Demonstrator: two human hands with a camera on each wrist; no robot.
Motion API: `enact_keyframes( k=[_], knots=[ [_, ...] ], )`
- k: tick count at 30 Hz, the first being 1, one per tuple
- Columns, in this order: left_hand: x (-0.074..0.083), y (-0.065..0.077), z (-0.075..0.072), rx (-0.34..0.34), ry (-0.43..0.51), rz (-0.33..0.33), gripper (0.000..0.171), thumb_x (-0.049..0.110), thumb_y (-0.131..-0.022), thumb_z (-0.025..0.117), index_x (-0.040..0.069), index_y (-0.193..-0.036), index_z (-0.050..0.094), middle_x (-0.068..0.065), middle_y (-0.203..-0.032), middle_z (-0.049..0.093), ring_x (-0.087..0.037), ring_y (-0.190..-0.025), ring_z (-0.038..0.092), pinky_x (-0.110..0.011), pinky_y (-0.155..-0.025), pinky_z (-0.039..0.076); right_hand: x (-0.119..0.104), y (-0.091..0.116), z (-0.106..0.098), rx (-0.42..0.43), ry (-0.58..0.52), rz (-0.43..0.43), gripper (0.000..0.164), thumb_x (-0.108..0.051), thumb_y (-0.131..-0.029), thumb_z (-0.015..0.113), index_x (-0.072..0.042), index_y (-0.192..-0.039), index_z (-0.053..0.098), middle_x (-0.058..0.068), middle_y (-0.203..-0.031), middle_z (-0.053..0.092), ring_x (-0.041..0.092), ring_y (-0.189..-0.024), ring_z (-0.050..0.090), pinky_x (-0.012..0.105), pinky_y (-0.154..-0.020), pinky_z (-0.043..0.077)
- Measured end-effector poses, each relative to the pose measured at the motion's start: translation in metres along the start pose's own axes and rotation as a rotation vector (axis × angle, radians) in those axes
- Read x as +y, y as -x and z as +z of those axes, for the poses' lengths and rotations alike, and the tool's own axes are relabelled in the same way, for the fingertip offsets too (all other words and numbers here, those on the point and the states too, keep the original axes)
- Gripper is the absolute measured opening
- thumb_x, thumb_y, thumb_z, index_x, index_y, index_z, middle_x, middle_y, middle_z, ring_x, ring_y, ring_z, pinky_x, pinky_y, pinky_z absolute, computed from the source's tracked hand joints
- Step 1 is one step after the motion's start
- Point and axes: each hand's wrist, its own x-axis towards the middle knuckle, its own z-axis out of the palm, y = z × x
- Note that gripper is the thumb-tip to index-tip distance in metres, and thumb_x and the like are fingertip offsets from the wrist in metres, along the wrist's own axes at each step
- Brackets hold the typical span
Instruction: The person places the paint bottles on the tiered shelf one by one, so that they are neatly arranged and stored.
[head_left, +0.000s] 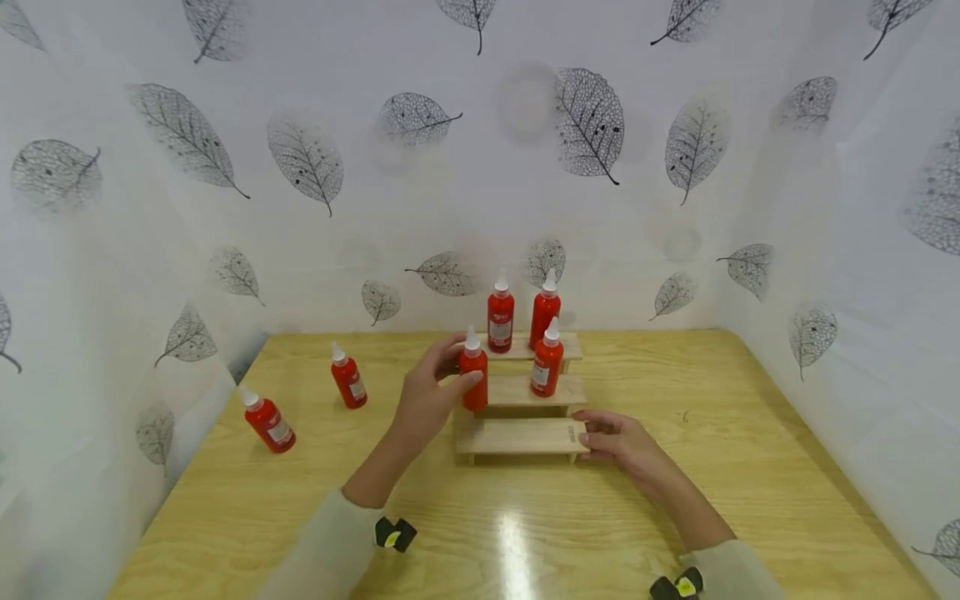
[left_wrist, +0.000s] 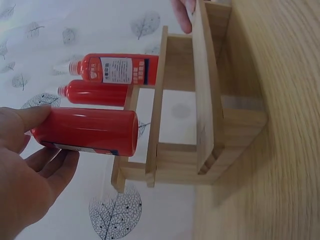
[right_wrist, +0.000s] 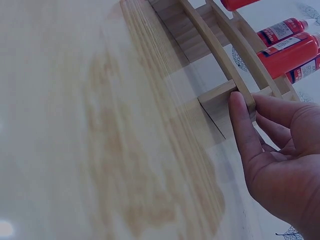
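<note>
Behind and along both sides, white cloth [head_left: 480, 208] printed with dark skeleton leaves. Below, a pale wood-grain counter [head_left: 450, 517]. Towards its back, a three-tier wooden stand [head_left: 517, 448], stepped down to the front. Left of it, the left hand [head_left: 427, 392], with thumb and fingers curled round a red squeeze bottle [head_left: 473, 387], held upright just above the left end of the middle tier [head_left: 513, 390], with a gap under its base in the left wrist view. Opposite, the right hand [head_left: 618, 442], pinching the right end of the lowest tier [head_left: 517, 432] between thumb and fingers. Upright on the top tier [head_left: 572, 342], a left bottle [head_left: 500, 329] and a right bottle [head_left: 543, 318]; on the right of the middle tier, a third bottle [head_left: 547, 371]; on the counter, well left of the stand, a rear bottle [head_left: 350, 385] and a front bottle [head_left: 272, 427]. At the wrists, black bands [head_left: 384, 532] with yellow marks. On every bottle, a pale conical nozzle [head_left: 472, 340].
</note>
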Motion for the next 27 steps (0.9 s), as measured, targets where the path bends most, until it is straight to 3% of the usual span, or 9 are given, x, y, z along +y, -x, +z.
enact_keyframes(
  k=[7,14,27],
  knots=[
    [-0.006,-0.009,0.016,0.009,0.000,0.001,0.051,0.010,-0.090,0.076,0.013,-0.137,0.057,-0.011,-0.129,0.066,-0.026,-0.112,0.065,-0.043,-0.100,0.055,0.002,-0.002,0.000,-0.004,-0.006,0.003,0.055,-0.011,-0.096,0.068,0.010,-0.143,0.046,0.012,-0.114,0.055,0.018,-0.099,0.063,0.037,-0.089,0.061],
    [-0.009,-0.019,0.028,-0.004,-0.024,-0.046,0.052,0.012,-0.093,0.073,0.016,-0.141,0.054,-0.009,-0.133,0.065,-0.025,-0.117,0.064,-0.041,-0.103,0.054,0.002,-0.003,-0.001,0.011,0.002,0.007,0.055,-0.012,-0.096,0.068,0.008,-0.143,0.047,0.013,-0.116,0.054,0.019,-0.099,0.063,0.037,-0.089,0.061],
    [-0.012,-0.025,0.035,-0.048,-0.018,-0.032,0.053,0.013,-0.093,0.073,0.021,-0.142,0.053,-0.008,-0.136,0.063,-0.025,-0.119,0.063,-0.042,-0.103,0.054,0.001,-0.001,-0.002,-0.005,0.002,0.003,0.056,-0.013,-0.096,0.068,0.009,-0.143,0.046,0.012,-0.114,0.053,0.018,-0.098,0.063,0.037,-0.089,0.061]
  ],
)
